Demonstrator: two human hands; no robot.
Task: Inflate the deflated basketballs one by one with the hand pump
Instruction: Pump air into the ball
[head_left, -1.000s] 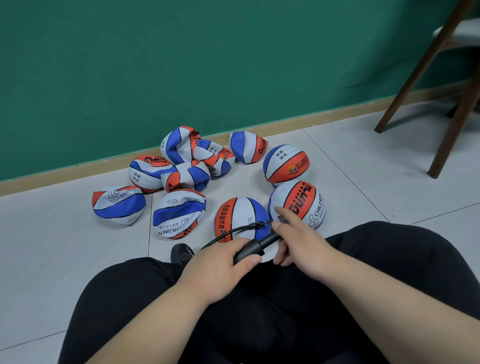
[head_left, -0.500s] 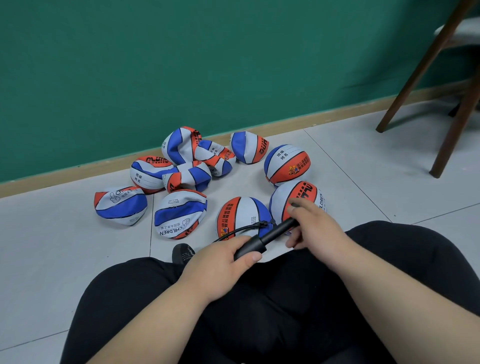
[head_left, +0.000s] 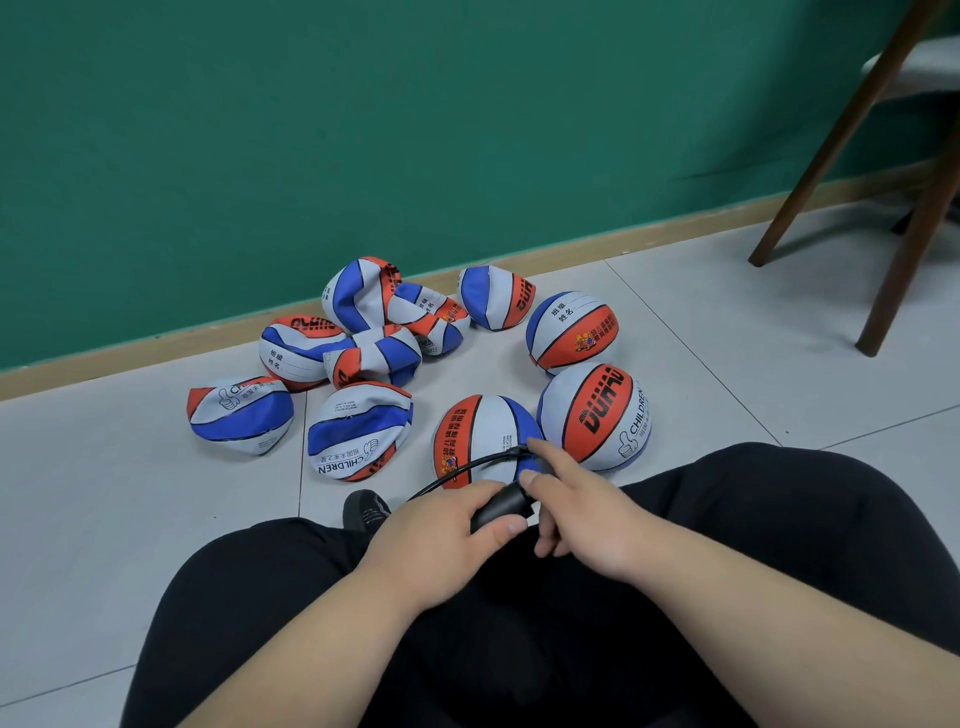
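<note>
As a person sits on the tiled floor (head_left: 727, 332) with knees spread in black trousers (head_left: 805, 519), the left hand (head_left: 441, 535) wraps its fingers round the black barrel of the hand pump (head_left: 501, 508), held low between the knees. The right hand (head_left: 592, 514) covers the pump's far end, thumb above and bent fingers below closing on it, while the index finger (head_left: 543, 451) stretches straight out toward the hose (head_left: 467, 467). That thin black hose curves from the pump across the nearest ball (head_left: 483, 431), a round orange, white and blue one just beyond the hands; where the hose's tip meets the ball is hidden behind the right hand. Two more round balls (head_left: 597, 415) stand just to its right, one behind the other and nearly touching. Several slumped, deflated balls (head_left: 358, 431) lie in a loose heap to the left and behind, the farthest close to the wooden skirting board (head_left: 156, 351) at the foot of the green wall (head_left: 363, 130). A black shoe (head_left: 366, 509) pokes out beside the left hand. Pale tile runs from the heap to the frame's left edge, and a wide strip of it separates the round balls from two dark chair legs (head_left: 914, 249) at the right edge.
</note>
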